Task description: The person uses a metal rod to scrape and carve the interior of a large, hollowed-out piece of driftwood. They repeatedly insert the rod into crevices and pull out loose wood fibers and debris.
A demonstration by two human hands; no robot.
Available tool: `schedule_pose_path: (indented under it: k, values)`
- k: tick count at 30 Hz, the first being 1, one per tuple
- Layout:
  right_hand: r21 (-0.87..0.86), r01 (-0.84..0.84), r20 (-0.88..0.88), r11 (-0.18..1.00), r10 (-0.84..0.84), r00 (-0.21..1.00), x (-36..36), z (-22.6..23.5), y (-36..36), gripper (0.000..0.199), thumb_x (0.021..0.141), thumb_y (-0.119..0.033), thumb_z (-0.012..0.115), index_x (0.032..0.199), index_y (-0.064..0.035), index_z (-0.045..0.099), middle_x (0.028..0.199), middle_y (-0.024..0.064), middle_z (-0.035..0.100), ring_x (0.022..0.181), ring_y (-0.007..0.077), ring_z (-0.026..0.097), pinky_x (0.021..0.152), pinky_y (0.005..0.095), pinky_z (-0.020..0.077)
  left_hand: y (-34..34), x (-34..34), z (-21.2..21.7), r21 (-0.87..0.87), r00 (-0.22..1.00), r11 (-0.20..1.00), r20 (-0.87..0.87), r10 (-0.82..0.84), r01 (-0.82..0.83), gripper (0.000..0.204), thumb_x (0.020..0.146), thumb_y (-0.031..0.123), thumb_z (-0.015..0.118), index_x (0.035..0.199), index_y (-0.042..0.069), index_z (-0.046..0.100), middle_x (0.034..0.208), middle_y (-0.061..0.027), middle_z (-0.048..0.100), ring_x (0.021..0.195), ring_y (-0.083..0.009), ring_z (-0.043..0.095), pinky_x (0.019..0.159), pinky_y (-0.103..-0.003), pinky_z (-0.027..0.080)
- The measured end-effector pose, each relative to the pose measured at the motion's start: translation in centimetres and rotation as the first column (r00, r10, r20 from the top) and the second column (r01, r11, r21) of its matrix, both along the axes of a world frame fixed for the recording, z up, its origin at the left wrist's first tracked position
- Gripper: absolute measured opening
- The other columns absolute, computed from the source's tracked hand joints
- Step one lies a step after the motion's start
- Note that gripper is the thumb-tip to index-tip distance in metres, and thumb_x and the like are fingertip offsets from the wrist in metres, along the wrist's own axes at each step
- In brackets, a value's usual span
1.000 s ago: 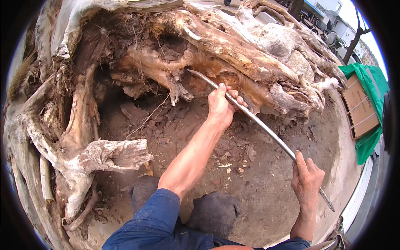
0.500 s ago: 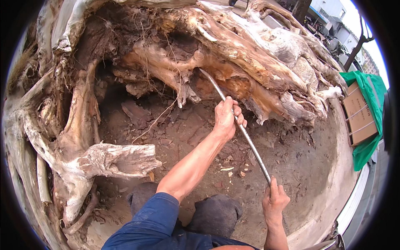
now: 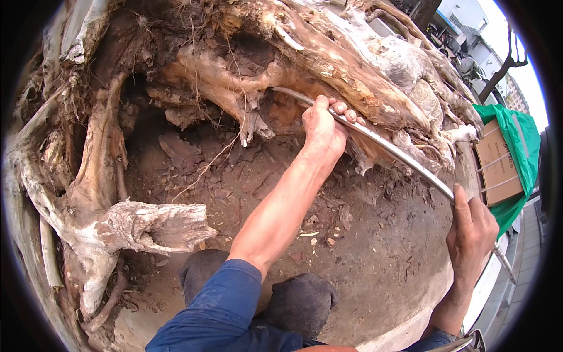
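A long steel crowbar (image 3: 396, 152) with a narrow, bent tip slants across the middle, and both my hands are closed on it. My left hand (image 3: 325, 128) wraps round it near the tip, palm side hidden. Farther back my right hand (image 3: 472, 227) grips the bar, and its ribbed tail sticks out beyond at the lower right. The tip rests against the orange-brown hollow of a big, gnarled tree root (image 3: 352, 88); whether it bites into the wood I cannot tell. Thin rootlets hang just left of the tip.
A sawn-off root stub (image 3: 170, 226) juts in from the left. Bark scraps and pale chips litter the brown ground (image 3: 375, 252) by my knees. On the right stands a cardboard box (image 3: 498, 161) under a green cover (image 3: 521, 138), near a pale curb.
My right hand has swung the crowbar's rear end up and to the right, so the bar lies flatter. The left hand has risen slightly, and the tip stays near the same hollow.
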State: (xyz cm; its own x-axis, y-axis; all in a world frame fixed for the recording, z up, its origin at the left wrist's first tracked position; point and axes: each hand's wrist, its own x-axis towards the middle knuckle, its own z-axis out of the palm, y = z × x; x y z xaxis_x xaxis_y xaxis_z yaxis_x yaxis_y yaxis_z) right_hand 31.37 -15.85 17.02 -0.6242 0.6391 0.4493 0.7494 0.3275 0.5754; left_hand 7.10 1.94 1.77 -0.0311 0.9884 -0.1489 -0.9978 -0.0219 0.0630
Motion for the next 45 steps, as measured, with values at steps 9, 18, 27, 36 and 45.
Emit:
schedule_pose_path:
  k: [9, 18, 27, 36, 45]
  values:
    - [0.092, -0.247, 0.269, 0.965, 0.214, 0.939, -1.1, 9.4, 6.5, 0.039, 0.076, 0.001, 0.069, 0.114, -0.0102, 0.066, 0.071, 0.0087, 0.047, 0.065, 0.026, 0.054, 0.057, 0.0422, 0.0433, 3.2, -0.4, 1.6, 0.117, 0.988, 0.984, 0.086, 0.128, -0.137, 0.033, 0.109, 0.02, 0.034, 0.082, 0.006, 0.046, 0.076, -0.0085, 0.055, 0.077, -0.0268, 0.061, 0.084, -0.053, 0.055]
    - [-0.166, -0.104, 0.202, 0.981, 0.138, 0.97, 0.9, 3.4, -0.9, 0.035, 0.076, -0.007, 0.066, 0.111, -0.0073, 0.064, 0.075, 0.0054, 0.046, 0.068, 0.0217, 0.054, 0.058, 0.0385, 0.0431, -7.1, 4.1, -6.6, -0.216, 1.0, 0.976, 0.025, -0.005, 0.01, 0.033, 0.111, 0.02, 0.029, 0.086, 0.005, 0.045, 0.073, -0.0082, 0.05, 0.069, -0.0243, 0.052, 0.079, -0.05, 0.052]
    - [0.027, 0.002, 0.045, 1.0, -0.003, 0.999, 4.1, 2.2, -3.6, 0.034, 0.078, -0.005, 0.074, 0.11, -0.0052, 0.064, 0.074, 0.0099, 0.045, 0.066, 0.0271, 0.051, 0.057, 0.0404, 0.04, -6.0, 2.5, -2.7, -0.06, 0.993, 0.997, -0.095, -0.063, 0.057, 0.029, 0.111, 0.022, 0.033, 0.093, 0.004, 0.047, 0.078, -0.0096, 0.055, 0.071, -0.028, 0.059, 0.075, -0.056, 0.057]
    - [0.148, -0.01, 0.042, 0.989, 0.004, 0.999, 1.3, 3.6, -1.5, 0.037, 0.078, -0.008, 0.077, 0.113, -0.0055, 0.067, 0.079, 0.0107, 0.053, 0.071, 0.0281, 0.055, 0.063, 0.0404, 0.0437, -0.7, -0.2, 1.2, 0.064, 0.997, 0.998, -0.078, -0.005, 0.01, 0.028, 0.11, 0.022, 0.036, 0.089, 0.006, 0.047, 0.076, -0.0087, 0.055, 0.07, -0.028, 0.06, 0.073, -0.056, 0.058]
    - [0.541, -0.096, 0.159, 0.835, 0.01, 0.987, -1.9, 8.4, 3.9, 0.038, 0.085, -0.015, 0.076, 0.122, -0.0132, 0.072, 0.112, 0.0036, 0.071, 0.111, 0.0213, 0.064, 0.098, 0.0363, 0.047, 1.8, -3.0, 3.5, -0.008, 0.988, 0.997, 0.139, 0.072, -0.072, 0.025, 0.106, 0.011, 0.037, 0.086, 0.0, 0.047, 0.079, -0.0137, 0.056, 0.071, -0.0301, 0.064, 0.077, -0.058, 0.06]
